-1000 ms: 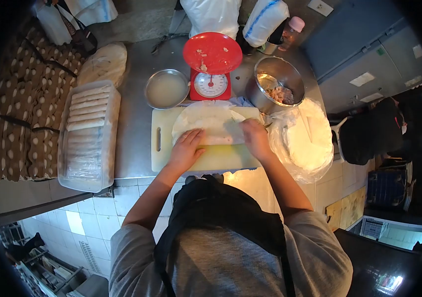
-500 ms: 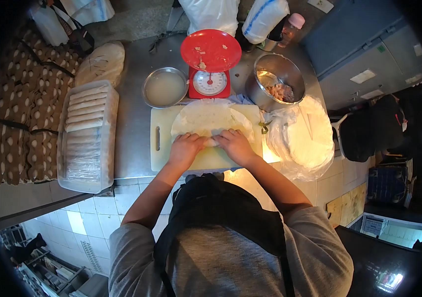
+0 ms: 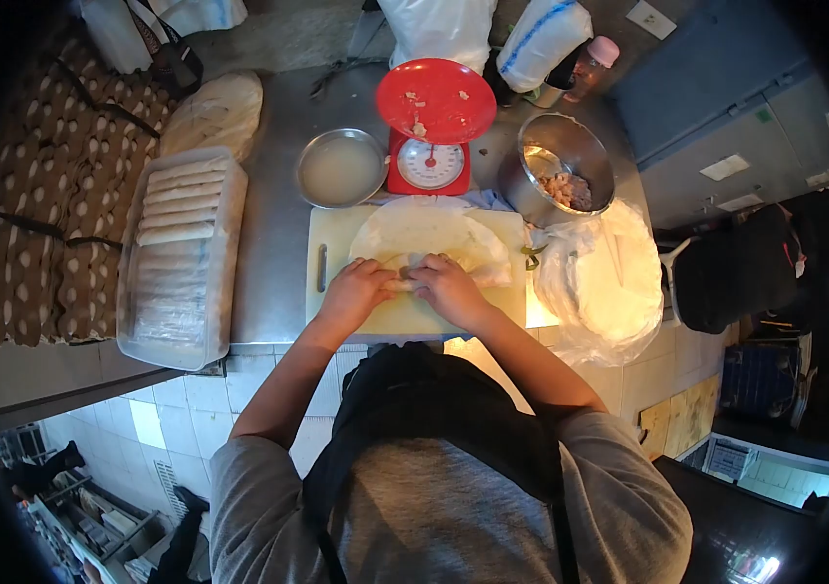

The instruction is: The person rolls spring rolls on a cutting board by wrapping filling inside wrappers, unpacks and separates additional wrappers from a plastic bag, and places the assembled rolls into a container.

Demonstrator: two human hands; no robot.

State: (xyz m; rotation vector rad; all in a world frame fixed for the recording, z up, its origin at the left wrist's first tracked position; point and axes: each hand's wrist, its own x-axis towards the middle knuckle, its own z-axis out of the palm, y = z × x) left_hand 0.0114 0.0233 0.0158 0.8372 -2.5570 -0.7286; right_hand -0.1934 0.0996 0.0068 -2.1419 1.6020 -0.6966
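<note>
A round, thin white wrapper (image 3: 424,229) lies on the pale cutting board (image 3: 325,316), its near edge folded up. My left hand (image 3: 360,284) presses that folded edge with its fingers curled, left of the middle. Close beside it, my right hand (image 3: 442,284) grips the same edge with curled fingers. Whatever is inside the fold is hidden by my fingers. More white wrappers (image 3: 619,282) lie in clear plastic to the right of the board.
Behind the board are a red scale (image 3: 431,165), a bowl of cloudy liquid (image 3: 342,167) and a metal pot (image 3: 558,170) with filling. A plastic box of white rolls (image 3: 181,234) and egg trays (image 3: 64,195) are at left. Someone's dark-clad leg (image 3: 181,545) shows at lower left.
My right hand has moved left and toward me, from the wrapper's right side to beside my left hand. The near edge is now folded up. A person's leg has appeared at lower left.
</note>
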